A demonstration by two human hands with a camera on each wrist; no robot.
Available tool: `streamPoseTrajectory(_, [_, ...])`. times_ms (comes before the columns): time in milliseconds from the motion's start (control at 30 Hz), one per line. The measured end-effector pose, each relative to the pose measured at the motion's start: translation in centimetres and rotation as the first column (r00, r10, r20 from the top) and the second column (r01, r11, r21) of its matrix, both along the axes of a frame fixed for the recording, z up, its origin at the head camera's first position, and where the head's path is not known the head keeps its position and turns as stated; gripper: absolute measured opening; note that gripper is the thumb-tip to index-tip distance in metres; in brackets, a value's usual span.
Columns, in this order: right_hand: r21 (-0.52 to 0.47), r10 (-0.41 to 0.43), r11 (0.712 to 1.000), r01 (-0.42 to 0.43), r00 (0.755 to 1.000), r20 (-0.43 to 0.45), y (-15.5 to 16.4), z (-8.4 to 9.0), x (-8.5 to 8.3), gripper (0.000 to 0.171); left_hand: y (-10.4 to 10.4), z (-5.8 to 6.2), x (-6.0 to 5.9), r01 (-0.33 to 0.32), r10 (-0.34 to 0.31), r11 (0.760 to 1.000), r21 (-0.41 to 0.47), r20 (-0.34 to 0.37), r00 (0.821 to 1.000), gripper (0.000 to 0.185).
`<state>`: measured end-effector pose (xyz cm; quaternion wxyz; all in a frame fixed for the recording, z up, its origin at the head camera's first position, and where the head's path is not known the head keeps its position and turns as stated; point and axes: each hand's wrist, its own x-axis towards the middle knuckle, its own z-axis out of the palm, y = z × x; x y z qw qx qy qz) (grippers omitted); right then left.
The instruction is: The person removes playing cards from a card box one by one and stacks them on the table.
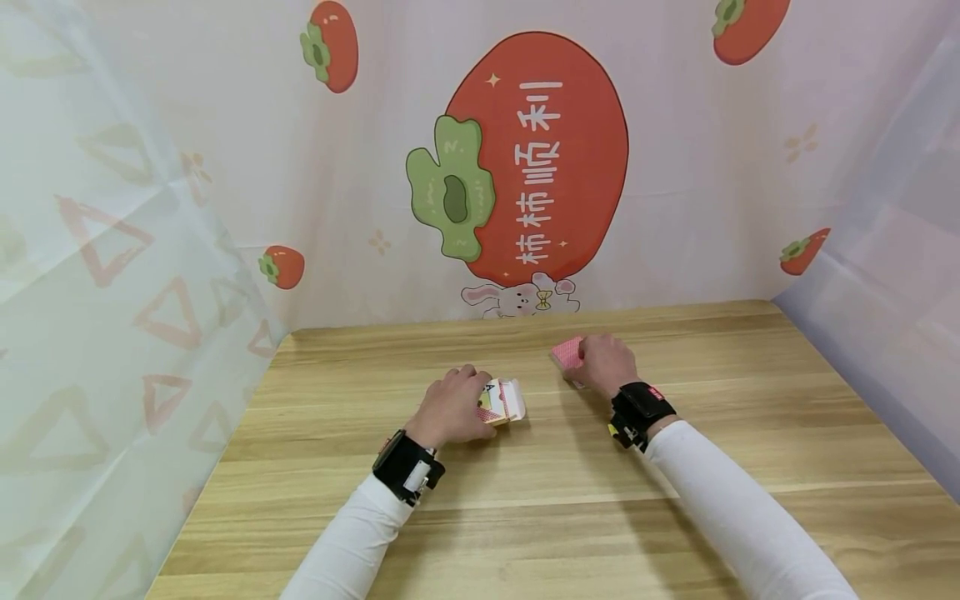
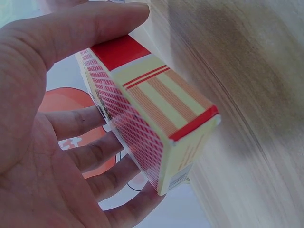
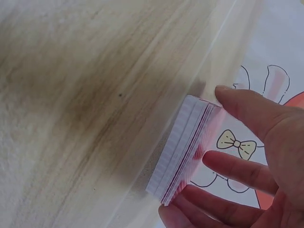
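In the head view my left hand (image 1: 453,407) holds a playing card box (image 1: 501,402) low over the table, with its white flap end pointing right. The left wrist view shows the thumb along the red edge of the box (image 2: 156,99) and the other fingers bent along its far side. To the right and farther back, my right hand (image 1: 606,363) grips a deck of playing cards (image 1: 567,353), red-patterned side up. In the right wrist view the deck (image 3: 183,147) shows its layered white edge, with the thumb at one corner and fingertips at the opposite end.
Both hands are over a wood-grain table (image 1: 525,525). Behind it hangs a white curtain (image 1: 375,167) with persimmon prints, meeting the table's back edge. More curtain closes in the left and right sides. Each wrist carries a black strapped camera (image 1: 408,467).
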<state>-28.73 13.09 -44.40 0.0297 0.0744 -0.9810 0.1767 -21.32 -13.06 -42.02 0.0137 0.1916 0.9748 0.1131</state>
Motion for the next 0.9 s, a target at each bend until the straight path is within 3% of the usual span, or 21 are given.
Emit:
streamPoseTrajectory(200, [-0.005,0.016,1.000,-0.016,0.999,-0.044,0.1,0.6,0.4,0.043,0.2,-0.1,-0.2,-0.001,0.001,1.000,0.001,0.009,1.000,0.075])
streamPoseTrajectory(333, [-0.075,0.086,0.993,-0.093,0.992,-0.089,-0.7,1.4,1.2,0.041,0.4,0.0,-0.2,0.003,-0.003,1.000,0.004,0.009,1.000,0.076])
streamPoseTrajectory(433, [-0.159,0.192,0.965,-0.211,0.974,-0.123,-1.7,2.0,2.0,0.031,0.5,0.1,-0.3,0.008,-0.008,1.000,0.003,0.003,1.000,0.076])
streamPoseTrajectory(567, [-0.246,0.339,0.895,-0.371,0.927,-0.163,-3.2,2.6,3.2,0.018,0.7,0.1,-0.4,0.016,-0.016,1.000,0.021,-0.007,1.000,0.075])
streamPoseTrajectory(700, [-0.269,0.433,0.844,-0.464,0.885,-0.168,-4.5,2.9,4.0,0.012,0.8,0.1,-0.5,0.026,-0.025,0.999,0.030,-0.042,0.999,0.073])
streamPoseTrajectory(800, [-0.255,0.460,0.835,-0.487,0.873,-0.161,-5.1,2.9,4.3,0.008,1.0,0.1,-0.6,0.029,-0.027,0.999,0.026,-0.076,0.997,0.072])
streamPoseTrajectory(900, [-0.235,0.452,0.849,-0.474,0.881,-0.143,-5.4,2.9,4.4,0.006,1.1,0.1,-0.6,0.037,-0.033,0.999,0.030,-0.100,0.994,0.071])
